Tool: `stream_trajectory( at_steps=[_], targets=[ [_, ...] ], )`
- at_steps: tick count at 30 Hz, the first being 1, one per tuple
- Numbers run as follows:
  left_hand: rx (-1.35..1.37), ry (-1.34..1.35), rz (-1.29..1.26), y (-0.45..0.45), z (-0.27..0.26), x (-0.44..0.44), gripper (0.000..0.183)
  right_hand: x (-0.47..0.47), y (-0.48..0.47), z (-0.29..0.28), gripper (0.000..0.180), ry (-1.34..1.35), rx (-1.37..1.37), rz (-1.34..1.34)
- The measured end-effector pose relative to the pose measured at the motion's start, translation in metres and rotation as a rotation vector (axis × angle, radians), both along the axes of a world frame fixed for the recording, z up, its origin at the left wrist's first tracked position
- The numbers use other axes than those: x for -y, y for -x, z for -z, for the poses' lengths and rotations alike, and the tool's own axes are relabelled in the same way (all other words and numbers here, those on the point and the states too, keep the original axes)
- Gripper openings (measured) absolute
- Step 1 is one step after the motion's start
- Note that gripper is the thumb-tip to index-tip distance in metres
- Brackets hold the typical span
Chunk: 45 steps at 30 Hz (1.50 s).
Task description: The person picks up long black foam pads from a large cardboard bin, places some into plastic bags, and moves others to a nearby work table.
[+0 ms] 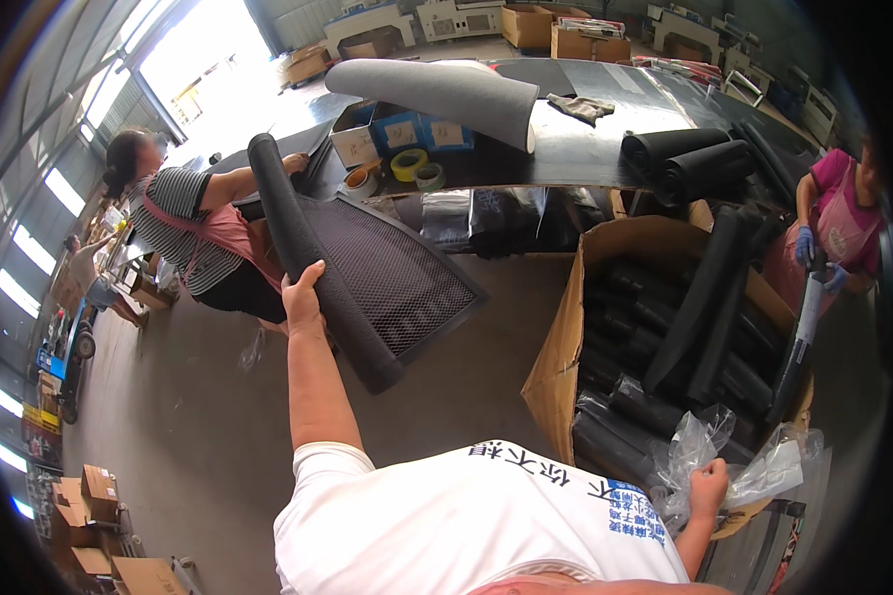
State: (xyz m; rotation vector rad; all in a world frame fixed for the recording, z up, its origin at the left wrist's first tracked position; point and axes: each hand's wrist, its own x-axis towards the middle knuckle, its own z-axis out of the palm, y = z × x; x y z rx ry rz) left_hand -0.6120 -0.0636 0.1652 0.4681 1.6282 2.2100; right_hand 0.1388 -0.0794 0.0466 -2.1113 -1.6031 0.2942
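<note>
My left hand [304, 299] grips a black rubber mat [320, 268] by its rolled part. A textured flap of this mat [405, 271], with a honeycomb-like pattern and a plain border, hangs unrolled to the right. Down at the right, my right hand [707, 487] is closed on crumpled clear plastic bags [688, 446]. The bags lie over the near rim of a large cardboard box [554, 372]. Inside the box are several black rolls [625, 297], some wrapped in clear plastic, and longer rolls [703, 297] lean up out of it.
A worktable [491, 167] crosses ahead, bearing a grey roll [431, 93], tape rolls [409, 165], small boxes [398, 126], a glove [580, 108] and black rolls [677, 149]. One person [193, 216] stands left at the table. Another, in blue gloves [805, 245], holds a wrapped roll [804, 327] at right.
</note>
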Motion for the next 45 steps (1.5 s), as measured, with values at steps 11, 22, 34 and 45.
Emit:
stream_trajectory(
  at_steps=[11,22,34,45],
  targets=[
    [-0.069,-0.022,0.007,0.011,-0.064,0.020,0.057,-0.022,0.031,0.007,0.028,-0.042,-0.061,-0.044],
    [-0.410,-0.041,0.012,0.218,-0.137,-0.091,0.037,-0.071,0.154,-0.029,0.022,-0.081,0.094,0.150],
    [-0.838,0.622,-0.249,0.500,-0.057,-0.307,0.089,-0.129,0.339,-0.118,0.022,-0.217,0.526,0.231],
    [-0.893,1.283,-0.370,0.492,0.021,-0.334,0.086,-0.197,0.509,-0.198,0.020,-0.395,0.389,-0.244]
  ],
)
